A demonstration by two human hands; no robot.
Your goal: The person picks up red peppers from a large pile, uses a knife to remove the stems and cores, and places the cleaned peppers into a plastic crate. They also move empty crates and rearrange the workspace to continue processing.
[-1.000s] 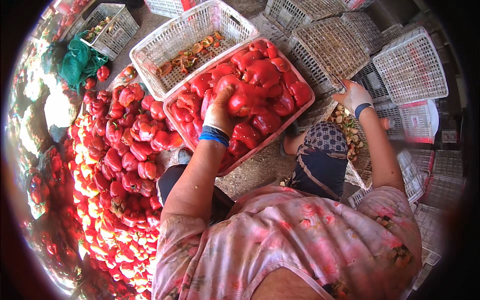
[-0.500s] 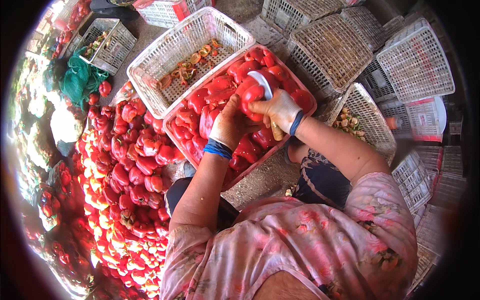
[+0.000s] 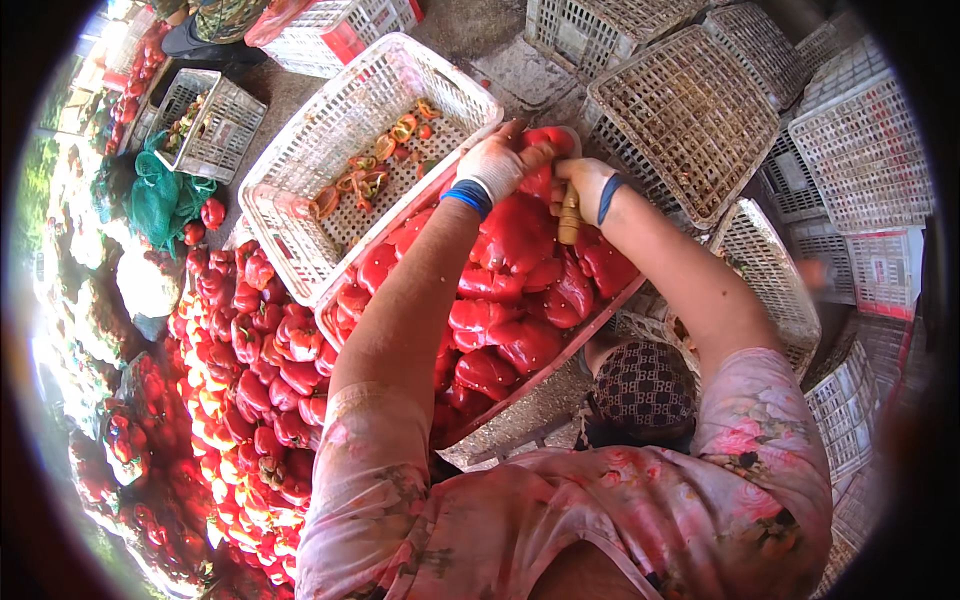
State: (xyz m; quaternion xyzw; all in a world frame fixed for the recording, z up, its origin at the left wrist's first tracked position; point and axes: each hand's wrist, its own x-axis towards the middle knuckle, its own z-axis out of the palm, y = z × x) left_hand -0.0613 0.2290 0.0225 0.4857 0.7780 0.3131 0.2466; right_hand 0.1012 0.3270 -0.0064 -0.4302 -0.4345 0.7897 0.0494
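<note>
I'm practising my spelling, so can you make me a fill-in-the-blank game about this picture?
1. The tool with a tan handle is in the person's ____ (left or right) hand.
2. Around the wrist of the left hand is a band coloured ____.
3. The big heap of loose red peppers lies on the ____ (left or right) side of the picture.
4. The net is coloured ____.

Missing words: right; blue; left; green.
</note>
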